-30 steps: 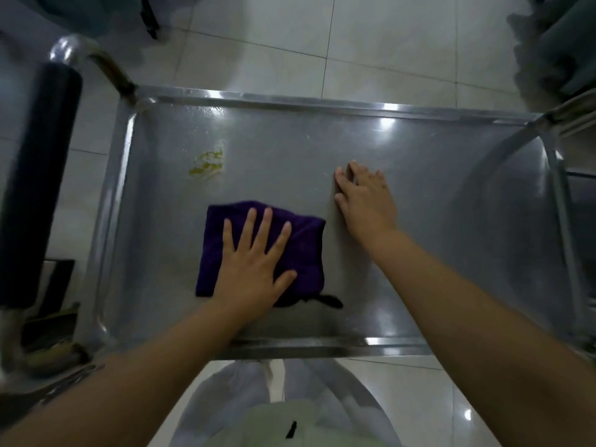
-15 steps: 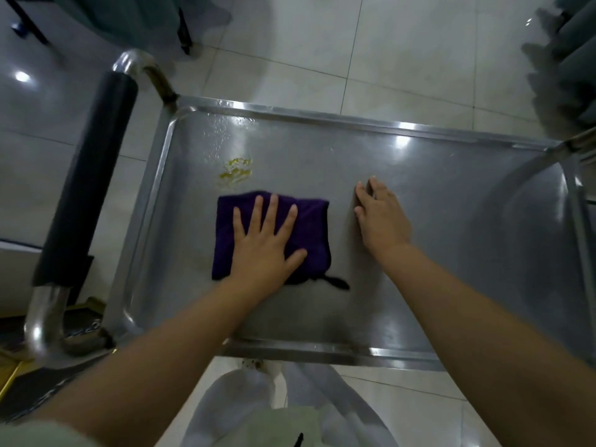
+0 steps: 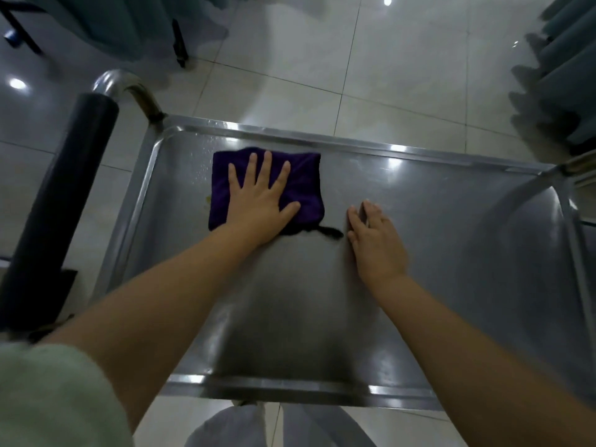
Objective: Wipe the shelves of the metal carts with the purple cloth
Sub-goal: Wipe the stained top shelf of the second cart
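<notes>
The purple cloth (image 3: pixel 303 182) lies folded flat on the top shelf of the metal cart (image 3: pixel 435 227), near the shelf's far left corner. My left hand (image 3: pixel 261 198) presses down on it with fingers spread straight. A dark tag sticks out at the cloth's near right corner. My right hand (image 3: pixel 375 237) rests flat on the bare steel just right of the cloth, fingers together. A trace of yellowish stain shows at the cloth's left edge; the cloth covers the rest.
The cart's push handle with a black grip (image 3: pixel 61 201) rises at the left. A raised rim (image 3: pixel 290 387) runs round the shelf. Pale floor tiles (image 3: pixel 403 75) lie beyond, with grey-green curtains (image 3: pixel 561 91) at the right and dark furniture legs at the top left.
My left hand has pushed the cloth away from me, towards the far left corner, over the yellow stain. My right hand has stayed flat on the shelf.
</notes>
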`<state>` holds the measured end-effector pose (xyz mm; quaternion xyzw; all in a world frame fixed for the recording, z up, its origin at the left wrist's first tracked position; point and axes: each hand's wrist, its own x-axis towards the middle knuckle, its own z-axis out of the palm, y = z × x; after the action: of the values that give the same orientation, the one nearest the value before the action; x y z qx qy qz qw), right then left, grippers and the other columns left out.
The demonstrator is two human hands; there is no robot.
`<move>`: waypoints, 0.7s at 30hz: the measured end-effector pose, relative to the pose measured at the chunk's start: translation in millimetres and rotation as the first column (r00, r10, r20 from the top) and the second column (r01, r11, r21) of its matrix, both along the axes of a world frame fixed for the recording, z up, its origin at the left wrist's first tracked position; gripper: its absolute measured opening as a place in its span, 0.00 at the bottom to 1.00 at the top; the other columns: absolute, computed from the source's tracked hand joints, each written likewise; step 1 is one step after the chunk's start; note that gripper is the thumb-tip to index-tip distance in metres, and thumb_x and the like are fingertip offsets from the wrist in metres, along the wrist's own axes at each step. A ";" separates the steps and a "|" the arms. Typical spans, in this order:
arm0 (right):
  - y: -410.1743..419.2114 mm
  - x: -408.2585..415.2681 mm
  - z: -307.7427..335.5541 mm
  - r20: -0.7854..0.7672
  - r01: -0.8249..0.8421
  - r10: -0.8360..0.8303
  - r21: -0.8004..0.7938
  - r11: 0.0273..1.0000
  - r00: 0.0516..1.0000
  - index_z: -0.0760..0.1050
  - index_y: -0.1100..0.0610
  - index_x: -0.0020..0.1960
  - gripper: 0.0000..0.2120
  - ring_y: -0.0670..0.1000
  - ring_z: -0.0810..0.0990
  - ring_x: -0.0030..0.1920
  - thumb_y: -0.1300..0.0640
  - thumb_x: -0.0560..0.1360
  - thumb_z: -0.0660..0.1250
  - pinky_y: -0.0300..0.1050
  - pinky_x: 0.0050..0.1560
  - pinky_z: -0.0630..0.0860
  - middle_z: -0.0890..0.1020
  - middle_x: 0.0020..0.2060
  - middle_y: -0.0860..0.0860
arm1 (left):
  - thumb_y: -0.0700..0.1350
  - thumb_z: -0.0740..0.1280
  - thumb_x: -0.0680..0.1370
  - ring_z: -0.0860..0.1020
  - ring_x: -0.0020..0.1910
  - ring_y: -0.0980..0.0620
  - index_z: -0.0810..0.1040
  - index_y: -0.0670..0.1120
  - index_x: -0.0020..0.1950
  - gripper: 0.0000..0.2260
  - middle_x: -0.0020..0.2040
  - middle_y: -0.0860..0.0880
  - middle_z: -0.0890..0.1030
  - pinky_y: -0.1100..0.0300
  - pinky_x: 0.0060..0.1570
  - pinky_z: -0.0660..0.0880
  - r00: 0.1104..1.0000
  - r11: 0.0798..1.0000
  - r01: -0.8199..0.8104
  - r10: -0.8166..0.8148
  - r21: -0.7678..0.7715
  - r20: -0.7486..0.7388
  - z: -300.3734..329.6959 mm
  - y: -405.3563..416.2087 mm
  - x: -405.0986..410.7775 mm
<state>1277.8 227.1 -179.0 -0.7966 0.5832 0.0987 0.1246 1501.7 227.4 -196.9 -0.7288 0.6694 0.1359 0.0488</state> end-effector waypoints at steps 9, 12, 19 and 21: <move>4.3 5.0 8.6 0.032 0.017 -0.018 0.011 1.000 0.999 0.56 0.53 0.78 0.24 0.56 0.51 0.77 0.55 0.83 0.55 0.48 0.75 0.52 0.53 0.78 0.55 | 0.68 0.48 0.74 0.44 0.76 0.41 0.44 0.53 0.77 0.35 0.78 0.43 0.45 0.36 0.71 0.41 0.996 0.992 0.069 -0.063 0.108 -0.058 8.3 165.0 -40.6; 0.3 5.6 11.7 0.034 0.047 -0.049 0.045 0.998 0.998 0.61 0.56 0.76 0.24 0.58 0.57 0.75 0.56 0.81 0.58 0.49 0.74 0.57 0.57 0.76 0.56 | 0.65 0.49 0.77 0.39 0.76 0.45 0.41 0.54 0.77 0.33 0.78 0.45 0.42 0.42 0.72 0.36 0.990 0.980 0.110 -0.093 0.164 -0.110 28.6 174.3 -30.3; 71.7 74.4 38.0 0.289 -0.283 0.363 -0.284 0.916 0.886 0.80 0.61 0.57 0.18 0.62 0.79 0.57 0.56 0.73 0.58 0.55 0.58 0.76 0.80 0.58 0.60 | 0.47 0.69 0.74 0.69 0.68 0.41 0.74 0.41 0.65 0.21 0.65 0.40 0.75 0.44 0.67 0.62 0.999 0.971 0.025 -0.031 -0.237 -0.022 120.0 180.0 79.2; 109.8 92.3 25.7 0.231 -0.492 0.533 -0.213 0.844 0.814 0.76 0.56 0.66 0.22 0.59 0.73 0.67 0.50 0.76 0.55 0.53 0.69 0.65 0.75 0.67 0.57 | 0.45 0.68 0.75 0.67 0.69 0.39 0.72 0.39 0.66 0.21 0.66 0.38 0.73 0.42 0.67 0.62 0.996 0.952 -0.009 0.035 -0.306 0.079 129.5 189.6 117.0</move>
<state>1370.1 337.0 -153.2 -0.9370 0.3280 -0.0277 0.1173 1618.7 417.1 -67.4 -0.7400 0.6715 0.0008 -0.0379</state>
